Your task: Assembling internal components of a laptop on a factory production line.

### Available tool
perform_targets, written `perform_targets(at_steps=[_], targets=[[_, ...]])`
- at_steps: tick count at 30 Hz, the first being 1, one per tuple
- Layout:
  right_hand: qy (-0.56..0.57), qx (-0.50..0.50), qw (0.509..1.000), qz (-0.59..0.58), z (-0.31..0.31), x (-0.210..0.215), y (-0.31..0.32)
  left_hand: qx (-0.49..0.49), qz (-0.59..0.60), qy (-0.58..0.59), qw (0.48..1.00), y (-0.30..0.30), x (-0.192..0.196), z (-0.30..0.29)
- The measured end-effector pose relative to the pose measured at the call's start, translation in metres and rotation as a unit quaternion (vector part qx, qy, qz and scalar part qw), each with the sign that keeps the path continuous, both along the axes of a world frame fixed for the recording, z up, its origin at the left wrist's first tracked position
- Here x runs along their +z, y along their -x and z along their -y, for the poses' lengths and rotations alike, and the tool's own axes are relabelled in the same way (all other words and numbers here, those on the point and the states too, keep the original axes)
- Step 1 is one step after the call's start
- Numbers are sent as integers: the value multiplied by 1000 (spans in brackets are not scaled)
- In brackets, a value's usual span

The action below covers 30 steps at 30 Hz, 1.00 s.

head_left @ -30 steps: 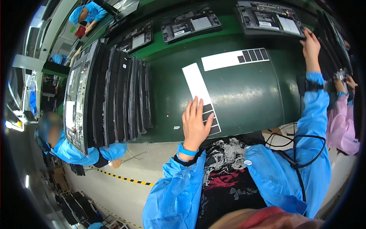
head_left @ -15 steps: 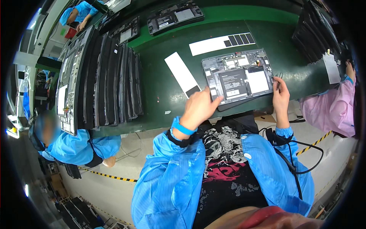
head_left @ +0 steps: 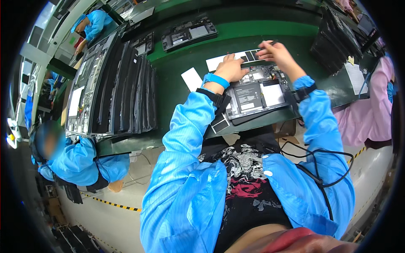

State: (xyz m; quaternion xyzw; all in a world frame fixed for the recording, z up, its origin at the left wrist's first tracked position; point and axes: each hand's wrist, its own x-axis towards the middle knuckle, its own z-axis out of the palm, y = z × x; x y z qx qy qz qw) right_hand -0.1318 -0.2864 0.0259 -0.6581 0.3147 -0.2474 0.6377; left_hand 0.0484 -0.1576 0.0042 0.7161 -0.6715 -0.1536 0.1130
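Note:
In front of me on the green bench lies an opened tablet or laptop body [head_left: 248, 97], its circuit board and black and white battery area exposed. Just past its far edge is a white strip [head_left: 215, 63] bearing black rectangular stickers. My left hand [head_left: 230, 68] spreads its fingers over this strip, pressing it beside the device. Above the strip's sticker end, my right hand [head_left: 274, 55] pinches a slim dark tool, which looks like tweezers; its tip is hidden. A second white strip [head_left: 192, 79] lies left of the device, partly covered by my left forearm.
A tall row of similar dark device bodies [head_left: 126, 92] stands at the left. More opened bodies [head_left: 190, 33] lie at the back, and another dark stack [head_left: 333, 44] stands far right. People in blue [head_left: 76, 162] and pink [head_left: 365, 114] sit on both sides.
Both hands have left the device's near edges and moved away from me to the far strip. The left hand now rests on it; the right hovers over its stickers.

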Motion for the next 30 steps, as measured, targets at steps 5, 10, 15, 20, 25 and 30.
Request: perform_targets(at_steps=[5, 10, 15, 20, 25, 30], targets=[[2, -10, 1000, -7, 10, -35, -16, -16, -22, -42, 999, 3, -9, 13], [69, -42, 996, -45, 15, -42, -20, -11, 8, -78, 997, 6, -6, 14], [147, -105, 982, -49, 16, -51, -23, -14, 12, -80, 997, 6, -9, 17], [118, -94, 988, -30, 5, -47, -23, -7, 6, -75, 997, 5, -7, 14], [139, -101, 984, -51, 8, -44, -22, 10, 21, -65, 998, 7, -16, 24], [143, -90, 985, -46, 7, -46, -23, 17, 20, -67, 997, 7, -17, 22]])
